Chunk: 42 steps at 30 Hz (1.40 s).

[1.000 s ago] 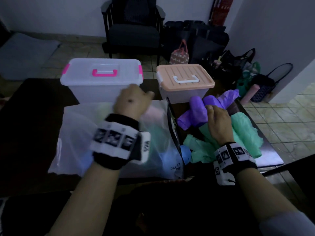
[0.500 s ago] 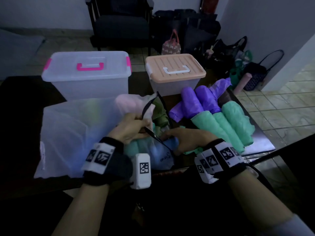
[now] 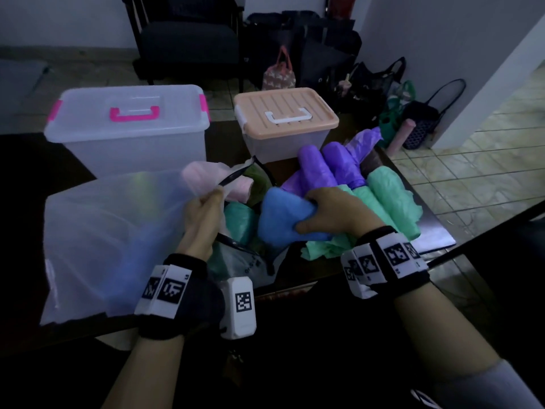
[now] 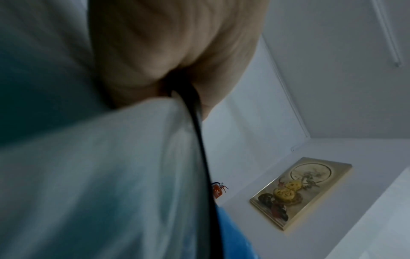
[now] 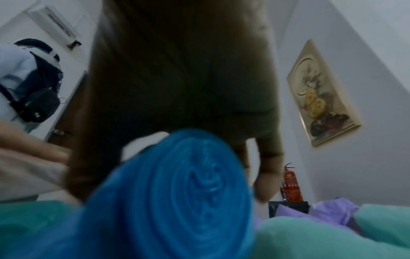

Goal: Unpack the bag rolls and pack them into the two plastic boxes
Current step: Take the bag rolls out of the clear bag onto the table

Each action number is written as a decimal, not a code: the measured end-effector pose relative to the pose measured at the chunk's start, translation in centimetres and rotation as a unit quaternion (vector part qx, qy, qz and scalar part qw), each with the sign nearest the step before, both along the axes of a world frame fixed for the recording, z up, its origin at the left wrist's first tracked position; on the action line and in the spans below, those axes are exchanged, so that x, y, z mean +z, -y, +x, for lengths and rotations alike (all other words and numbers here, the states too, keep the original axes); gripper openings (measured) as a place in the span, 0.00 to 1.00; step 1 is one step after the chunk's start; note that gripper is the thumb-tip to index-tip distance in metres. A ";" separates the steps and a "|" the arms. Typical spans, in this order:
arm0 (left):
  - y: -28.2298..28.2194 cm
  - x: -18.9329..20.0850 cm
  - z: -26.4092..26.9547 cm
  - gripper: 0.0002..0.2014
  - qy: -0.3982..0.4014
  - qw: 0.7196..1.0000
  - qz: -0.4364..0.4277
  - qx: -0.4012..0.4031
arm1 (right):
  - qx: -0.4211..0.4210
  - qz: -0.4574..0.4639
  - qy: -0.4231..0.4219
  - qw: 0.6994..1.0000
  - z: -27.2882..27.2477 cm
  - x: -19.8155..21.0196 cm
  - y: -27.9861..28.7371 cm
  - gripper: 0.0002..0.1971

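Blue roll (image 3: 283, 219) is coming out, my right hand (image 3: 339, 214) gripping it, left hand (image 3: 203, 214) pinching the bag (image 3: 103, 231) mouth; next, probably onto the pile.

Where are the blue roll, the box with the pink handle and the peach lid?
blue roll (image 3: 283, 215): head view, on its bare side left of the holding hand.
box with the pink handle (image 3: 132, 140): head view, on its clear front wall.
peach lid (image 3: 259, 109): head view, on its ribbed top.
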<state>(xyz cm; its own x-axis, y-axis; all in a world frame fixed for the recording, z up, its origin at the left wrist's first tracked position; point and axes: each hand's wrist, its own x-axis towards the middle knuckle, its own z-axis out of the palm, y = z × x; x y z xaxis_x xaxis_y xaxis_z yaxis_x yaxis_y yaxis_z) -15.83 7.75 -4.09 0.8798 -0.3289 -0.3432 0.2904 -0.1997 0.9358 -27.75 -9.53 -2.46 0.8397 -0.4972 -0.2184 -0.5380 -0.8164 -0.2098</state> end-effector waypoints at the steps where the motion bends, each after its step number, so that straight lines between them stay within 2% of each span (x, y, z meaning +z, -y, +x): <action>1: 0.0 -0.1 0.2 0.10 0.025 1.000 0.018 -0.002 | -0.043 -0.020 0.011 0.999 -0.4 -0.2 0.3 0.26; 5: 0.3 -0.6 0.7 0.13 0.098 0.994 0.051 -0.001 | -0.191 -0.099 0.056 0.975 -1.2 -2.1 -0.7 0.30; 9: 0.7 -1.1 0.7 0.14 0.120 0.992 0.044 0.007 | -0.256 -0.134 0.074 0.954 -1.3 -4.1 -1.9 0.32; 13: 0.7 -1.5 0.8 0.13 0.100 0.995 0.016 0.024 | -0.234 -0.142 0.034 0.961 -1.4 -6.1 -2.4 0.35; 18: 0.8 -1.2 1.8 0.08 0.095 0.994 -0.027 0.044 | -0.207 -0.141 0.008 0.968 -1.3 -8.0 -2.5 0.33; 22: 1.0 -0.8 3.1 0.06 0.107 0.990 -0.057 0.066 | -0.193 -0.111 0.010 0.975 -1.7 -8.0 -2.4 0.36; 25: 0.6 -1.4 3.9 0.11 0.072 0.990 -0.074 0.097 | -0.190 -0.103 0.017 0.976 -1.7 -7.7 -2.5 0.39; 28: 0.4 -2.1 4.4 0.13 0.064 0.989 -0.072 0.116 | -0.189 -0.093 -0.014 0.977 -1.4 -7.0 -2.3 0.42; 31: 0.3 -2.4 4.4 0.12 0.076 0.989 -0.063 0.113 | -0.201 -0.152 0.017 0.968 -0.8 -6.0 -2.7 0.41; 34: 0.2 -2.5 4.5 0.11 0.082 0.989 -0.053 0.110 | -0.157 -0.173 0.121 0.965 1.7 -4.4 -3.3 0.38; 36: 0.1 -2.7 4.7 0.12 0.078 0.990 -0.043 0.105 | -0.064 -0.088 0.138 0.984 4.4 -2.9 -3.6 0.38; 39: -0.1 -2.8 4.7 0.14 0.080 0.991 -0.031 0.102 | 0.057 0.048 0.096 0.993 8.1 -1.3 -4.4 0.27; 42: -0.3 -2.6 4.5 0.13 0.077 0.992 -0.039 0.097 | 0.090 0.064 0.035 0.993 11.0 -0.9 -5.6 0.31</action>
<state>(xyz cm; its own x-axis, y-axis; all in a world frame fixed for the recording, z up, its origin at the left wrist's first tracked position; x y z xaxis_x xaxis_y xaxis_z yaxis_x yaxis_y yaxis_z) -11.37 8.05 -6.73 0.9690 -0.1689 -0.1804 0.1691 -0.0796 0.9824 -16.73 -3.94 -3.39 0.9275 -0.3101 -0.2085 -0.3668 -0.8622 -0.3494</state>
